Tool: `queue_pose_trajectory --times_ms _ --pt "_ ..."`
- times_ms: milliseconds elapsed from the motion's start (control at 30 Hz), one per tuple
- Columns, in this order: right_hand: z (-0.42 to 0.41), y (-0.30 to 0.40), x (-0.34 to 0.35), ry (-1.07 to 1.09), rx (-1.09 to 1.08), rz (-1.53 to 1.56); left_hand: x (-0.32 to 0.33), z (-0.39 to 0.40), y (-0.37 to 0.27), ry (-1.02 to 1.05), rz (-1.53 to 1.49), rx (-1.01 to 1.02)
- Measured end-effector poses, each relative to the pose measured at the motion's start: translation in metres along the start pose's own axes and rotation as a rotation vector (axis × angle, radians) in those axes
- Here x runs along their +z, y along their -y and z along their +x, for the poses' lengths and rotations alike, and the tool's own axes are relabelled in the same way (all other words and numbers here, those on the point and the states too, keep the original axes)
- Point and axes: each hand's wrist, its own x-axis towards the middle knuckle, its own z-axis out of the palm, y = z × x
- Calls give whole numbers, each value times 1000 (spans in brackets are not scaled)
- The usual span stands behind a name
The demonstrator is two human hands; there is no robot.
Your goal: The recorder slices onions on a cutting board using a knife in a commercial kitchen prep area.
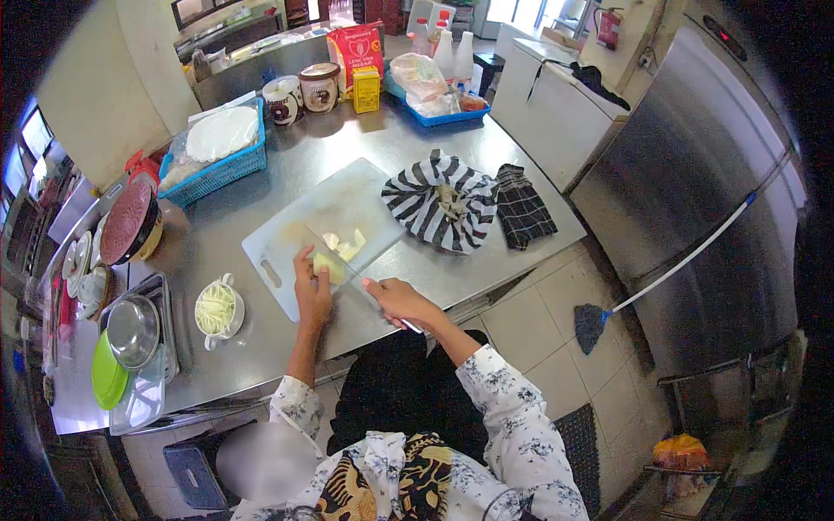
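Note:
My left hand steadies a pale yellow vegetable piece on a white plastic cutting board. In my right hand is a kitchen knife, gripped by its handle. Its blade slants across the board, beside or over the piece; contact is hard to tell. Thin pale cut pieces lie just beyond the blade. Left of the board, a white two-handled cup holds pale shredded strips. To the right, scraps rest on a black-and-white striped cloth or lined bowl.
A dark checked cloth lies near the steel table's right edge. Metal bowls and a green lid sit at left. Blue baskets, tubs and bottles stand behind. A mop leans against the steel refrigerator.

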Motion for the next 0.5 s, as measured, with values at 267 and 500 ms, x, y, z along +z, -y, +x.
queue_pose_trajectory --times_ms 267,500 --pt "-4 -11 3 17 -17 103 0 0 -3 -238 -31 -4" --pt "-12 -8 9 36 -14 105 -11 6 12 -280 -160 -106"
